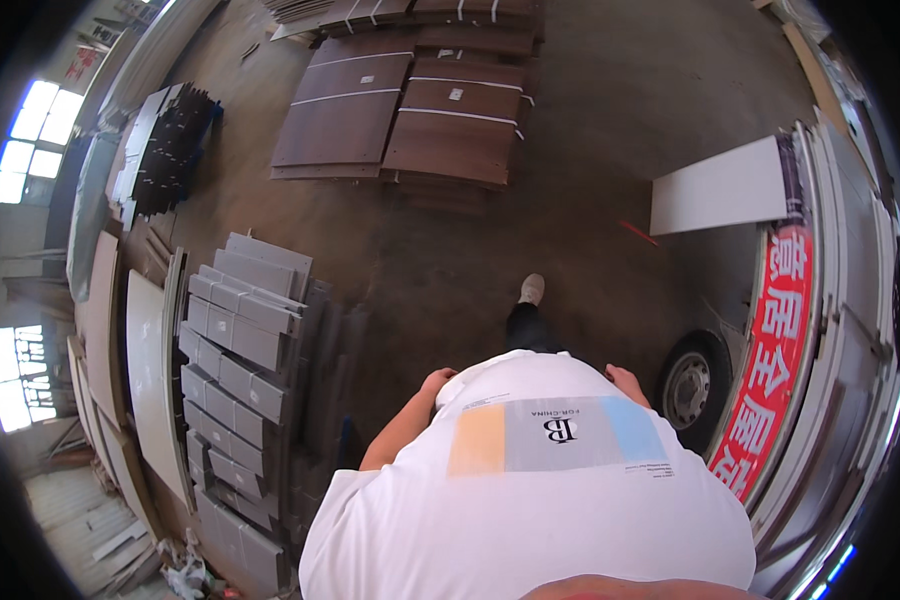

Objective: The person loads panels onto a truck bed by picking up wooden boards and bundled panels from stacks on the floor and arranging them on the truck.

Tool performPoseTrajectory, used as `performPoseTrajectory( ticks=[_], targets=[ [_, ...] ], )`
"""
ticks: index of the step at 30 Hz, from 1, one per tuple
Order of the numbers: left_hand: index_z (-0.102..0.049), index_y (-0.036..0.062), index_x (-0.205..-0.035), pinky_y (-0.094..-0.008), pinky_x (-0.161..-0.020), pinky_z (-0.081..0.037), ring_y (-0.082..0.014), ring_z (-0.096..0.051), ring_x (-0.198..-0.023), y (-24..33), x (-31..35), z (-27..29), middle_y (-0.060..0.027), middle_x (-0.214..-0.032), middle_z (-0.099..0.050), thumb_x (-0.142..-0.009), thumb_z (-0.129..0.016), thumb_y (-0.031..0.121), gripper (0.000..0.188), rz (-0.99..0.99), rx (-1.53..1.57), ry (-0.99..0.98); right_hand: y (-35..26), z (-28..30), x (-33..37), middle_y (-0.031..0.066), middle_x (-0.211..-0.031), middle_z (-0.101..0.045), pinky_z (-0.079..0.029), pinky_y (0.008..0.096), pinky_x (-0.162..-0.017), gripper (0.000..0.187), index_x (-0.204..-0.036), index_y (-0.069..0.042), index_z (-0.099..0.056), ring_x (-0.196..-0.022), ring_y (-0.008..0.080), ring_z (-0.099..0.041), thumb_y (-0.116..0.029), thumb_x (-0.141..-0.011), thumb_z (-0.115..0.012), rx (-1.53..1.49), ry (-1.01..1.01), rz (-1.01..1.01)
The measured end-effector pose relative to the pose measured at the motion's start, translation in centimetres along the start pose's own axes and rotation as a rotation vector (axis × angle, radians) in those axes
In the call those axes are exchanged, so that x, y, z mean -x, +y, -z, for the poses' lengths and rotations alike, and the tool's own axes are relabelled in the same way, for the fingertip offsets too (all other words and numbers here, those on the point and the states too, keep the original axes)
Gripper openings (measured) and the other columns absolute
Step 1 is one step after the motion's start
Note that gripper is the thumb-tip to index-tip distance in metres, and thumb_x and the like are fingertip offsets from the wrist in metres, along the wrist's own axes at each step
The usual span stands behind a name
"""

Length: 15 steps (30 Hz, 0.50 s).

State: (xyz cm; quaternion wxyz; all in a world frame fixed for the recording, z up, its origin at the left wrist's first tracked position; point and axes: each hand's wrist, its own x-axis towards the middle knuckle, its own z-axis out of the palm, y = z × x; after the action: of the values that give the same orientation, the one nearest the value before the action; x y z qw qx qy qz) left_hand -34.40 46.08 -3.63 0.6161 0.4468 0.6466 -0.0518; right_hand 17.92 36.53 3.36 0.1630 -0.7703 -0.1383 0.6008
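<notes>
My left hand [438, 383] hangs beside my white shirt [530, 520], at the hip. The shirt hides most of its fingers. On the other side, my right hand [625, 382] also hangs low, mostly covered by the shirt, with only a small part showing. No object can be seen in either hand. My right hand is nearest to a vehicle wheel [688, 390]. Farther from my left hand stands a stack of grey wrapped panels [235, 340]. One foot in a light shoe [532, 289] is stretched forward on the floor.
Ahead lie strapped stacks of brown boards [455, 120]. Sheets of board [155, 380] lean along the left side, and a pile of dark-edged panels [165, 150] stands farther off. To the right, a vehicle bears a red banner [775, 350] and a projecting white panel [720, 185].
</notes>
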Motion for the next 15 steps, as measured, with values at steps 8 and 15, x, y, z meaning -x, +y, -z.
performPoseTrajectory(
  ticks=[8,15],
  targets=[
    [-0.074,0.006,-0.107,-0.0367,-0.081,-0.057,-0.0237,-0.073,-0.088,14.9,-3.8,10.5,-0.0133,-0.095,-0.076,-0.095,-0.065,0.031,0.029,-0.293,-0.034,0.432,-21.5,0.4,-12.4,0.0033,-0.108,-0.073,-0.05,0.0321,-0.071,0.044,-0.117,-0.008,-0.07,-0.092,0.0153,-0.068,-0.047,-0.098,-0.062,0.176,-0.113,0.139],
    [-0.068,0.0054,-0.119,-0.0291,-0.073,-0.053,-0.0135,-0.069,-0.083,25.1,-10.6,21.4,-0.0056,-0.102,-0.074,-0.103,-0.061,0.025,0.026,-0.085,0.671,0.282,-41.6,-3.8,-12.8,0.0019,-0.114,-0.072,-0.049,0.0302,-0.083,0.039,-0.123,-0.012,-0.067,-0.096,0.011,-0.067,-0.044,-0.103,-0.057,0.129,-0.078,0.184]
  ],
)
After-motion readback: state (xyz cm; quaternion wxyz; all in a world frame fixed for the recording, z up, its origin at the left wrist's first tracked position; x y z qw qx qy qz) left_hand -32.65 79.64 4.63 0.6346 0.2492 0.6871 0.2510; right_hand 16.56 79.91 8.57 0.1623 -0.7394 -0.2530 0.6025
